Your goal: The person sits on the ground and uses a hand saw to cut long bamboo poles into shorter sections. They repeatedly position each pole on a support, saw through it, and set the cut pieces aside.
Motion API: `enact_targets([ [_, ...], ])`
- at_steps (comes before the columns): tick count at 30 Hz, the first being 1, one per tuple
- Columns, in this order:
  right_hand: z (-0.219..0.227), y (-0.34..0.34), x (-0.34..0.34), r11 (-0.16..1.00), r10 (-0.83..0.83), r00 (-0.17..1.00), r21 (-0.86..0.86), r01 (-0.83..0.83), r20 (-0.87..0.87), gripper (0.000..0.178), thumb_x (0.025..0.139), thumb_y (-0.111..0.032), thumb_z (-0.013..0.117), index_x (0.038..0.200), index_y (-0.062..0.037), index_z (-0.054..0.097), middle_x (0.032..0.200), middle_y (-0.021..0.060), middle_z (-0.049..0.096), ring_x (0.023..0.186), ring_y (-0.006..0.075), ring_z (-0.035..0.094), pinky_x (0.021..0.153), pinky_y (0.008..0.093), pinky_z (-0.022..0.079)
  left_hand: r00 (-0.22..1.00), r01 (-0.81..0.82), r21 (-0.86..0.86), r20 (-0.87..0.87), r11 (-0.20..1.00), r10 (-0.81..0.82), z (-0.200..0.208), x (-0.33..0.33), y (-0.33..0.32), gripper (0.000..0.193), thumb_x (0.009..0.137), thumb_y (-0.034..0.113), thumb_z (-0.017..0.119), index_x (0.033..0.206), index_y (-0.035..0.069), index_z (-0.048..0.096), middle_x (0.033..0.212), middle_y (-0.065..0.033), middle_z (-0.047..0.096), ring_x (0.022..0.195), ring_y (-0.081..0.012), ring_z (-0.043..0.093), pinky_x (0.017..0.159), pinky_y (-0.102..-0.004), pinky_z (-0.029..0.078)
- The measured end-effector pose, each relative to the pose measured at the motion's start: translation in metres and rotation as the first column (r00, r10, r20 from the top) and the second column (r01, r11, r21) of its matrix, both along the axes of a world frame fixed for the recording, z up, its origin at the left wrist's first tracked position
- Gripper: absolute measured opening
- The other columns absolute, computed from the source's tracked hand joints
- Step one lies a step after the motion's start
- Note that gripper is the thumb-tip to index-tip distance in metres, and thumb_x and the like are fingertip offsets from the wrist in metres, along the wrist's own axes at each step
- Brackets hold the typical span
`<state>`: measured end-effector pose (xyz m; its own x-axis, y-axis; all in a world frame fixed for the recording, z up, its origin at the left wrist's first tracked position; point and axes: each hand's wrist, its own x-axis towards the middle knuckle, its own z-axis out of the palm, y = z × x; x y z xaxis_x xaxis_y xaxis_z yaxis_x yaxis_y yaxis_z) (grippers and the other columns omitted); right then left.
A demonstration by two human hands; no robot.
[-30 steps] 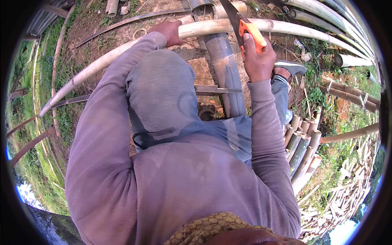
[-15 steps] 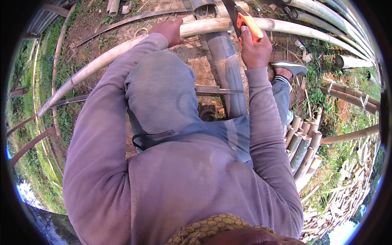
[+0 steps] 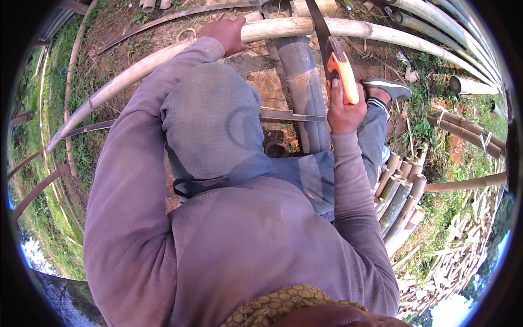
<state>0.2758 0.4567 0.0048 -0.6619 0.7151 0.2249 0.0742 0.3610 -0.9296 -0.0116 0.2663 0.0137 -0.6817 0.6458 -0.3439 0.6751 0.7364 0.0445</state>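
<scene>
A long pale bamboo pole [image 3: 278,29] lies crosswise in front of me, over a thicker grey bamboo length [image 3: 299,76]. My left hand [image 3: 226,35] is closed round the pole, left of where the two cross. My right hand [image 3: 346,107] grips the orange handle of a hand saw [image 3: 342,74]. The dark blade runs away from me and meets the pole just right of the crossing. How deep the blade sits in the pole I cannot tell.
Cut bamboo pieces [image 3: 400,193] are stacked at my right. Long bamboo poles [image 3: 444,24] lie at the far right. A flat strip [image 3: 291,116] crosses the grey bamboo near my knee [image 3: 212,120]. My shoe [image 3: 388,88] rests on the ground to the right.
My right hand has drawn the saw back toward me, so more of its blade shows on the near side of the pole. My left hand stays on the pole.
</scene>
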Motion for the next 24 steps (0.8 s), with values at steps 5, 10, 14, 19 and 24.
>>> enact_targets([
  [5, 0.007, 0.005, -0.04, 0.994, -0.014, 1.0, 0.109, 0.017, -0.028, 0.021, 0.096, -0.018, 0.078, 0.104, -0.001, 0.069, 0.076, 0.0077, 0.069, 0.066, 0.0111, 0.061, 0.063, 0.0299, 0.051, 1.0, -0.022, -0.023, -0.007, 0.999, 0.022, 0.008, -0.004, 0.0, 0.072, 0.09, 0.039, 0.078, 0.152, 0.017, 0.049, 0.127, -0.0174, 0.072, 0.119, -0.0375, 0.07, 0.106, -0.0506, 0.055],
  [10, 0.027, -0.05, 0.162, 0.995, -0.006, 0.99, 0.104, -0.008, 0.138, 0.015, 0.097, -0.002, 0.071, 0.11, 0.005, 0.068, 0.088, 0.0093, 0.075, 0.074, 0.0124, 0.071, 0.069, 0.0275, 0.056, 0.998, -0.058, -0.022, 0.027, 0.998, 0.059, 0.016, -0.014, -0.003, 0.073, 0.087, 0.036, 0.079, 0.151, 0.018, 0.05, 0.128, -0.018, 0.072, 0.12, -0.0381, 0.069, 0.105, -0.052, 0.055],
  [14, 0.005, -0.042, 0.115, 1.0, 0.005, 1.0, -0.003, -0.005, -0.029, 0.013, 0.102, -0.007, 0.069, 0.107, 0.0036, 0.065, 0.081, 0.0055, 0.069, 0.069, 0.0103, 0.066, 0.066, 0.0264, 0.055, 0.998, -0.018, 0.003, -0.062, 1.0, 0.018, 0.008, -0.008, -0.005, 0.061, 0.093, 0.038, 0.077, 0.144, 0.014, 0.054, 0.122, -0.0168, 0.074, 0.114, -0.0336, 0.073, 0.1, -0.0483, 0.058],
  [19, 0.012, 0.02, -0.091, 0.984, 0.002, 0.997, 0.175, 0.012, -0.082, 0.02, 0.1, -0.015, 0.077, 0.103, 0.0034, 0.068, 0.082, 0.0019, 0.071, 0.07, 0.0063, 0.064, 0.06, 0.0256, 0.051, 0.999, -0.013, 0.004, -0.03, 1.0, 0.013, 0.012, -0.013, 0.009, 0.069, 0.09, 0.037, 0.078, 0.149, 0.017, 0.05, 0.126, -0.0176, 0.073, 0.118, -0.0381, 0.07, 0.103, -0.0502, 0.055],
  [24, 0.011, -0.011, 0.008, 0.997, -0.011, 0.999, -0.074, 0.014, 0.041, 0.016, 0.095, -0.01, 0.078, 0.104, 0.0007, 0.069, 0.079, 0.0106, 0.072, 0.069, 0.0126, 0.066, 0.065, 0.0313, 0.054, 0.999, -0.005, 0.004, -0.044, 1.0, 0.005, 0.01, -0.012, -0.005, 0.067, 0.09, 0.036, 0.079, 0.147, 0.016, 0.049, 0.124, -0.017, 0.073, 0.115, -0.038, 0.071, 0.101, -0.0513, 0.056],
])
